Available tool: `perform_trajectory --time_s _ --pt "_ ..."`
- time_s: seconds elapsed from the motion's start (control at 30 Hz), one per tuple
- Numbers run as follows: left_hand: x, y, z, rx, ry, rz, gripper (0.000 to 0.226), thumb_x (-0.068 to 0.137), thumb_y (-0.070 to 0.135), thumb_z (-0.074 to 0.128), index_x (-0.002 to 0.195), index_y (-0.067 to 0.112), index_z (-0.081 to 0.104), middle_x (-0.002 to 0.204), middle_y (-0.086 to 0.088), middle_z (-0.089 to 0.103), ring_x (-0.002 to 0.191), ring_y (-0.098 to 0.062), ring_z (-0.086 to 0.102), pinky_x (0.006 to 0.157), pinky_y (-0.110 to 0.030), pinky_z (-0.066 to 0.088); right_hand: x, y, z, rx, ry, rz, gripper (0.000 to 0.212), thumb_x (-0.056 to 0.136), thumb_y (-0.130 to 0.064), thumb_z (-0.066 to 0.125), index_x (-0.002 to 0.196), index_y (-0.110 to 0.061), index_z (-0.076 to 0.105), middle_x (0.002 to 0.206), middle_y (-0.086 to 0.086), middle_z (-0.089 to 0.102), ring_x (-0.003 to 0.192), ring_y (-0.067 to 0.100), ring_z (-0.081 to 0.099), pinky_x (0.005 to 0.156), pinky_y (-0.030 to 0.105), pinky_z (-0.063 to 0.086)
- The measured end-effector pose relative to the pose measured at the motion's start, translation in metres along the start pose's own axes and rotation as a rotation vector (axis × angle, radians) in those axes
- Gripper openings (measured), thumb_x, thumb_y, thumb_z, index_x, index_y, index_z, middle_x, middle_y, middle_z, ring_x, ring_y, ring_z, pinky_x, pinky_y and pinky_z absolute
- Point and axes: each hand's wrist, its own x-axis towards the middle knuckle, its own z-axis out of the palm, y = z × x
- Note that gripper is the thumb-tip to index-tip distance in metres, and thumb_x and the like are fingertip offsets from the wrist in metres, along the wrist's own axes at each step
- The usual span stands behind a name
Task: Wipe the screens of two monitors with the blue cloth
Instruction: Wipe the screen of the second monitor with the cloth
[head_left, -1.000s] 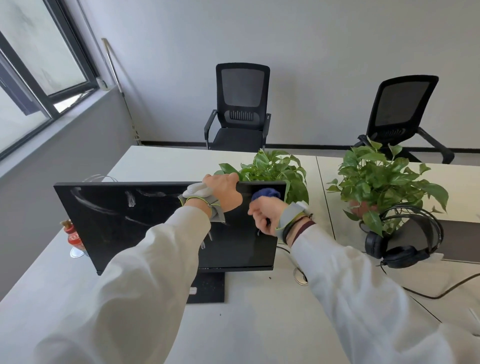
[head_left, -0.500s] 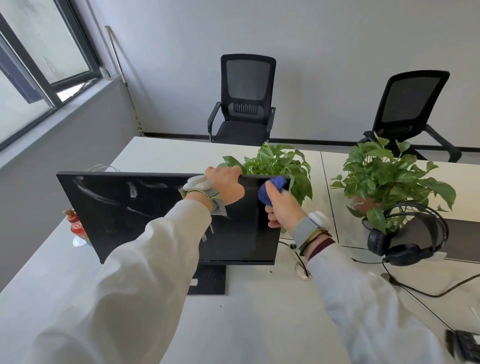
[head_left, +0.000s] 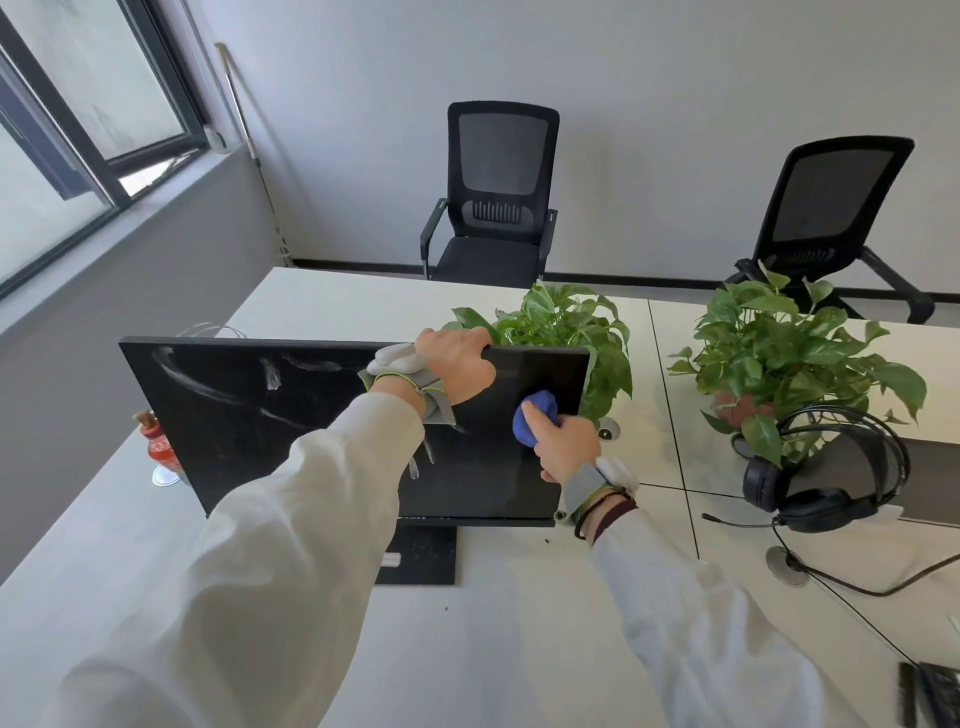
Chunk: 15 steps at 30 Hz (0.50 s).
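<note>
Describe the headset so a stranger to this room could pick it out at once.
Find the white desk, then the right-hand potted plant on it. In front of that plant, against the left edge of a second monitor, sits the headset. Only it has round black earcups and a thin microphone boom.

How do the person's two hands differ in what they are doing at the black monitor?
The left hand grips the top edge of the monitor, fingers curled over it; the right hand holds a bunched blue cloth against the screen. The left hand sits high at the rim; the right hand is lower, near the screen's right side. Both wear grey wrist straps and come out of white sleeves.
</note>
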Motion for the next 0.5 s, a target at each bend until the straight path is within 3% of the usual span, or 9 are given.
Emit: perform_trajectory --time_s 0.1,0.3,0.5 --pt "-0.002 -0.003 0.006 -0.017 0.056 0.034 0.026 0.088 0.017 0.046 0.113 0.016 0.054 0.109 -0.006 0.064 0.103 -0.029 0.057 0.088 -0.035 0.033 0.000 -0.039 -0.007 0.065 0.039 -0.115 0.052 0.086 -0.053 0.066 0.058 -0.011 0.057 0.051 0.006 0.055 0.048 0.024 0.051 0.039 0.025 0.045" --pt "-0.001 0.001 0.003 0.037 0.027 -0.012 0.029 0.088 0.017 0.051 0.117 0.016 0.053 0.115 -0.007 0.063 0.110 -0.029 0.057 0.094 -0.033 0.033 0.004 -0.066 -0.007 0.004 0.086 -0.225 0.053 0.089 -0.054 0.063 0.058 -0.010 0.061 0.059 0.012 0.062 0.052 0.025 0.056 0.037 0.025 0.044" --pt "0.000 0.006 0.006 0.020 0.065 -0.039 0.036 0.084 0.021 0.045 0.118 0.017 0.056 0.117 -0.006 0.065 0.112 -0.029 0.058 0.095 -0.031 0.031 0.007 -0.039 -0.002 -0.072 0.081 -0.181 0.057 0.081 -0.057 0.068 0.054 -0.009 0.057 0.055 0.017 0.057 0.045 0.027 0.053 0.040 0.045 0.054"
